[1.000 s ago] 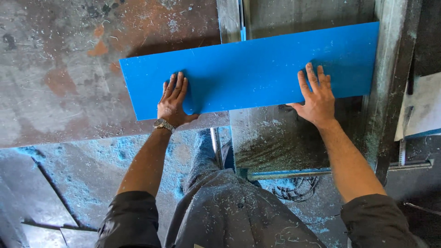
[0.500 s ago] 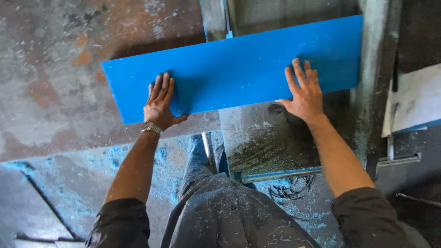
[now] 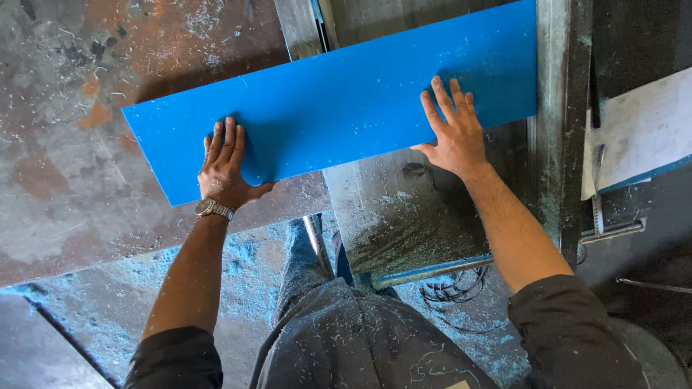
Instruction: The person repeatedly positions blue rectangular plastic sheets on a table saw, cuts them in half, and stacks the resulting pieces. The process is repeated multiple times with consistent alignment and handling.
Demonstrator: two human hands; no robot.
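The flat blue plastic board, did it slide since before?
Yes. The flat blue plastic board slid left across the worn metal table; its right end now stops short of the steel upright.

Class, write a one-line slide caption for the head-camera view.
Both hands, left hand and right hand, press flat on a long blue panel lying across a worn metal table.

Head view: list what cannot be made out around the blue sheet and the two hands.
- Blue sheet: its far right corner is cut off by the top edge of the head view.
- Left hand and right hand: palms lie flat, hiding the sheet beneath.
- White paper: its marks are too small.
- Floor under the metal table: hidden by the tabletop.
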